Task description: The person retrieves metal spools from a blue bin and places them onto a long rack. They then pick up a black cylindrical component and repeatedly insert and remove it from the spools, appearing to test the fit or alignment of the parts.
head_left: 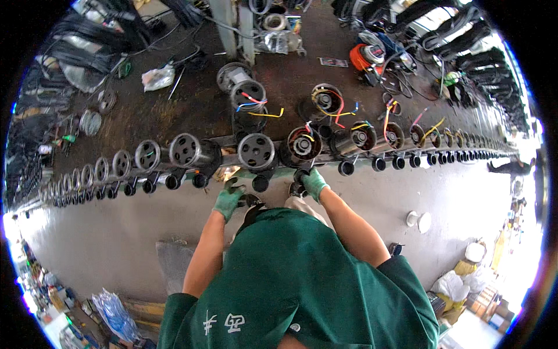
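Note:
My right hand [314,184], in a green glove, is closed round a short black outlet tube [300,175]. The tube sits below an open round metal motor housing [304,144], where copper windings and coloured wires show. Left of it, my left hand [228,199], also gloved in green with dark fingertips, hangs just off the bench edge. Its fingers are apart and I see nothing in them. Nearest it are a housing with a holed round end plate [256,152] and the black tube [260,183] under that.
A long row of similar housings, such as a holed one [186,150], runs along the dark workbench [197,119]. Behind stand a wired housing [327,100], an orange tool [365,57] and a plastic bag [158,78]. A white spool [418,221] stands on the grey floor [372,203].

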